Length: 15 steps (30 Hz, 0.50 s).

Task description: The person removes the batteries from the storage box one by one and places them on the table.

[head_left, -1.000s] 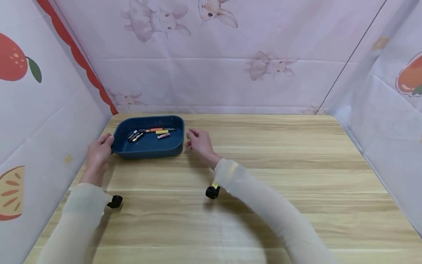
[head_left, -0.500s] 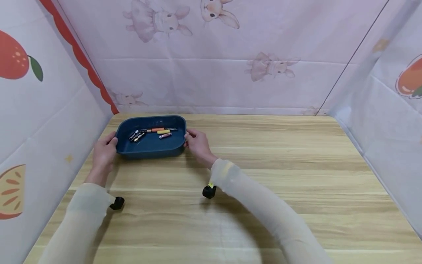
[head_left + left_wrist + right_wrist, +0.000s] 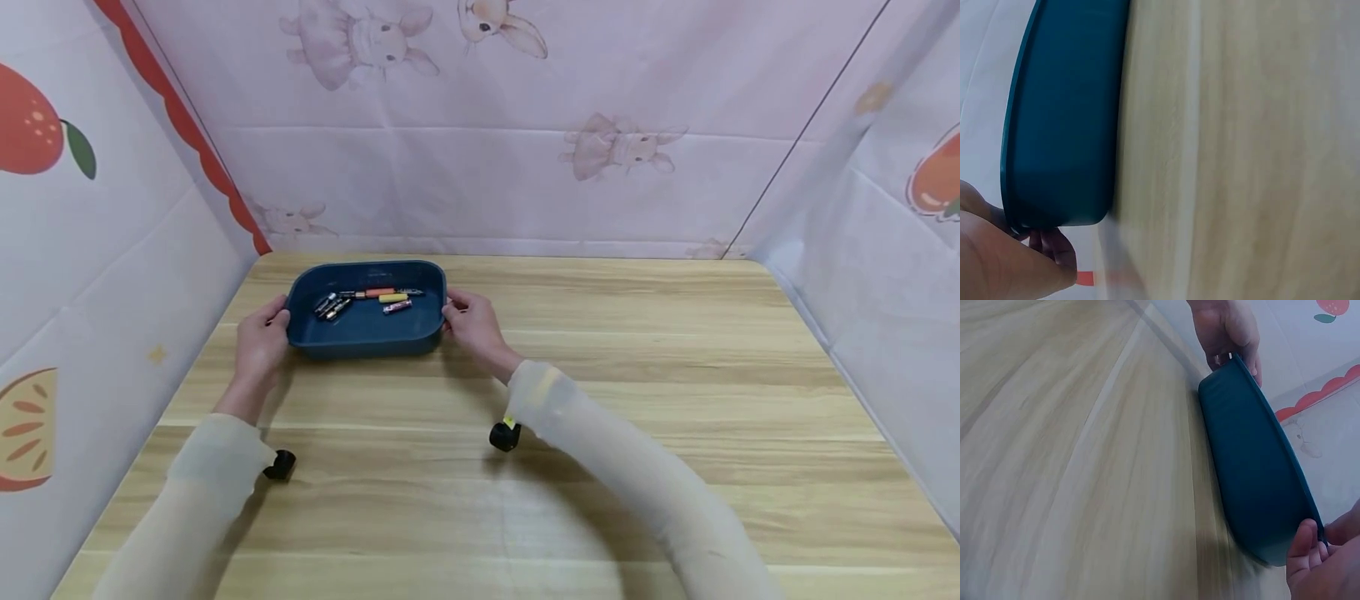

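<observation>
A dark blue rectangular bin (image 3: 367,347) sits at the back left of the table in the head view, with both hands at its short ends. My left hand (image 3: 261,340) grips the rim of the left end, its thumb at the edge and fingers curled beneath. At the opposite end my right hand (image 3: 478,329) pinches the rim, with fingers against the outer wall in the right wrist view. Inside lie several small batteries: a dark group (image 3: 330,306), an orange one (image 3: 379,293), a yellow one (image 3: 393,297) and a purplish one (image 3: 397,307).
The wood-grain table (image 3: 675,417) extends to the right and front. A pale cloth wall (image 3: 480,192) printed with rabbits stands close behind the bin. Fruit-printed cloth panels rise at the left (image 3: 112,275) and right (image 3: 877,275).
My right hand has gone from beside the bin to gripping its right end. The bin has slid to the right, both hands moving along with it.
</observation>
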{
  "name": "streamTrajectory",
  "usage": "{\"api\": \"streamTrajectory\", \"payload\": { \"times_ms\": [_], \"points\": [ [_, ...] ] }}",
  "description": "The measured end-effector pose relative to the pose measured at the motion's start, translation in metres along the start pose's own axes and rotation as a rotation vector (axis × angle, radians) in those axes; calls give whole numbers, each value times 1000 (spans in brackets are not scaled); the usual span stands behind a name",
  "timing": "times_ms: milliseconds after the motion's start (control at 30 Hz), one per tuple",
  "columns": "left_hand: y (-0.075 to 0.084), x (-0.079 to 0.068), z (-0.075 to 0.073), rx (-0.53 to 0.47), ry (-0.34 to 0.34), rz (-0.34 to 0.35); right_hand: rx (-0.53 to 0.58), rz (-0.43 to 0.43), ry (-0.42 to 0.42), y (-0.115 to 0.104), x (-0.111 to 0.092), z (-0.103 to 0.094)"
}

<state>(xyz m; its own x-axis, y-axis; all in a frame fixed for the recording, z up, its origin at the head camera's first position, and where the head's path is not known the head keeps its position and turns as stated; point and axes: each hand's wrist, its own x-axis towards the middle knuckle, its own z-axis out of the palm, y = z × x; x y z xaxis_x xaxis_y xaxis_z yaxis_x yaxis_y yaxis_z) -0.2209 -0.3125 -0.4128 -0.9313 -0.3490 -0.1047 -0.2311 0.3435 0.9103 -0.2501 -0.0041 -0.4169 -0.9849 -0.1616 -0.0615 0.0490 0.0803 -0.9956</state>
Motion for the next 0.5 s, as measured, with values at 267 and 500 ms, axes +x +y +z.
{"api": "streamTrajectory", "payload": {
  "times_ms": [267, 500],
  "points": [
    [3, -9, 10, 30, -82, 90, -22, -6, 3, -1, -8, -20],
    [6, -17, 18, 77, -139, 151, -30, -14, 17, 3, -15, -39]
  ]
}}
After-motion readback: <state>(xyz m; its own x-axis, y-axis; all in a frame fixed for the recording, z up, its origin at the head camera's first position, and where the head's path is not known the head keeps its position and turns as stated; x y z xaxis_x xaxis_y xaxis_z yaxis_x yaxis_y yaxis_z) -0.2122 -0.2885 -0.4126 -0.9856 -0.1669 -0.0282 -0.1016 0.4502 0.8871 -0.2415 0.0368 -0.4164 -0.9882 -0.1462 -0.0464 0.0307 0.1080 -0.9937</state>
